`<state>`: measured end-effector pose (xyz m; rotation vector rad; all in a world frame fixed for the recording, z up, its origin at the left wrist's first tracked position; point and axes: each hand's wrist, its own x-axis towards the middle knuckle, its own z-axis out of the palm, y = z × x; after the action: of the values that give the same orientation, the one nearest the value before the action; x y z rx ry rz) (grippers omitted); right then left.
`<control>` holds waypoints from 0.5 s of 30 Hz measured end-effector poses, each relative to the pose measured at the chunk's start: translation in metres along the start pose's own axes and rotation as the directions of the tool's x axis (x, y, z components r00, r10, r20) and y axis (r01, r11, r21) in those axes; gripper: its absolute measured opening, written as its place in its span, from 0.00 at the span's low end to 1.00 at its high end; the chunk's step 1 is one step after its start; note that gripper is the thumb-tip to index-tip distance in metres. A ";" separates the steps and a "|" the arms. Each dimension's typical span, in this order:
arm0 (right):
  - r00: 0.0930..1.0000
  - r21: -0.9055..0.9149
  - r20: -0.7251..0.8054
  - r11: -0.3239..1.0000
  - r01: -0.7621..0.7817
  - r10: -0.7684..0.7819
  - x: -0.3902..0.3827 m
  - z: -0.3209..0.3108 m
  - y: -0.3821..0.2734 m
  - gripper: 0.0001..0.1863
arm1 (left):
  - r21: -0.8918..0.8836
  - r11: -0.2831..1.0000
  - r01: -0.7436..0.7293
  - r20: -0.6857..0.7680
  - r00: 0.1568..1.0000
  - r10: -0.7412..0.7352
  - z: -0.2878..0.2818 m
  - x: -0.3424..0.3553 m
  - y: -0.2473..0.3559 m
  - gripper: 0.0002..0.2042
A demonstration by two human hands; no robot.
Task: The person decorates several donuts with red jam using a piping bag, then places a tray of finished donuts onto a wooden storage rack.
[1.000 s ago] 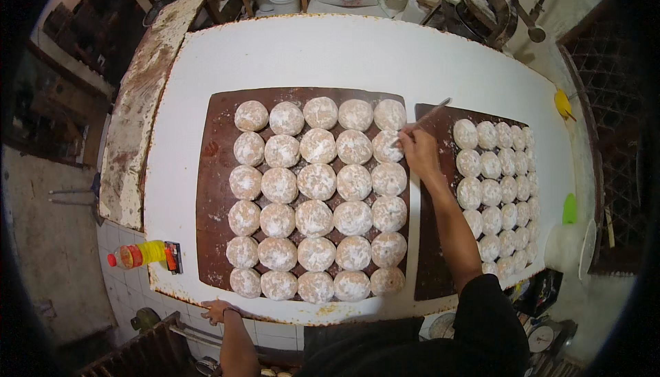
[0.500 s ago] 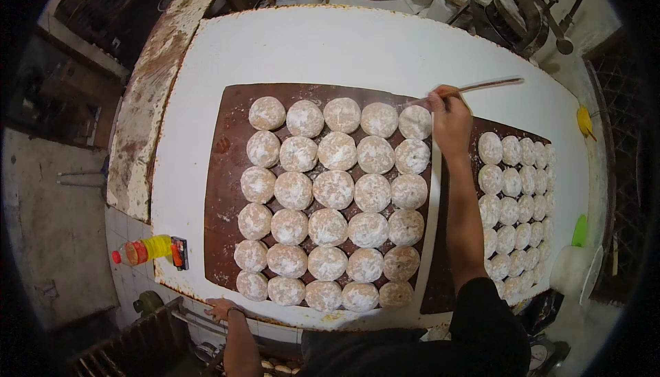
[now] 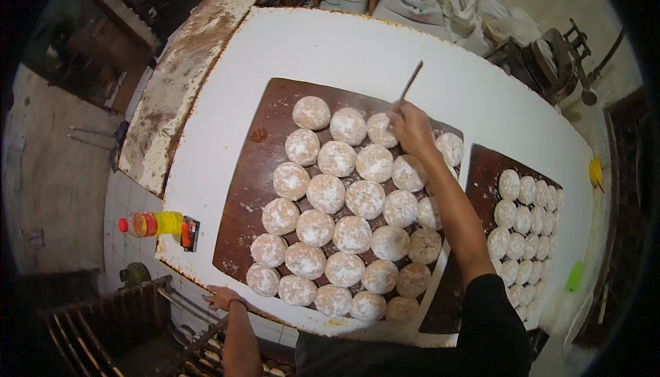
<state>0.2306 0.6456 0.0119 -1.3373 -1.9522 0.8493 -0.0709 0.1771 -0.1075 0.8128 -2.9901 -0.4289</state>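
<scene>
My right hand is closed on a thin stick whose upper end points away over the white table. The hand hovers over the far row of floured dough balls on a brown board. Several rows of these pale round balls cover the board. My left hand rests on the table's near edge, fingers curled over it, apart from the dough.
A second brown board with smaller dough balls lies to the right. A yellow bottle with a red cap and a small box sit at the table's left near corner. A worn bench stands left; bags and a machine stand behind.
My right hand with the stick has moved left along the far row of dough balls. The view has shifted. My left hand stays on the table edge.
</scene>
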 end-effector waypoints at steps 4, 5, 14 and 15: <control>0.964 0.102 -0.148 0.966 0.238 -0.222 0.005 -0.001 -0.045 0.04 | -0.073 0.997 -0.003 0.044 0.999 0.006 -0.008 -0.010 0.007 0.30; 0.973 0.204 -0.142 0.956 0.209 -0.183 0.009 0.007 -0.057 0.04 | -0.082 0.997 0.004 0.044 0.999 -0.001 -0.011 -0.013 0.010 0.30; 0.971 0.204 -0.049 0.950 0.238 -0.233 0.044 0.060 -0.079 0.07 | -0.094 0.995 0.034 0.067 0.997 -0.028 -0.010 -0.008 0.005 0.30; 0.956 0.244 -0.104 0.925 0.292 -0.275 0.053 0.065 -0.083 0.07 | -0.087 0.996 0.032 0.079 0.997 -0.025 -0.011 -0.009 0.010 0.30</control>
<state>0.1186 0.6613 0.0451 -0.8949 -1.8518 0.8662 -0.0671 0.1870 -0.0935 0.8513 -3.0077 -0.6032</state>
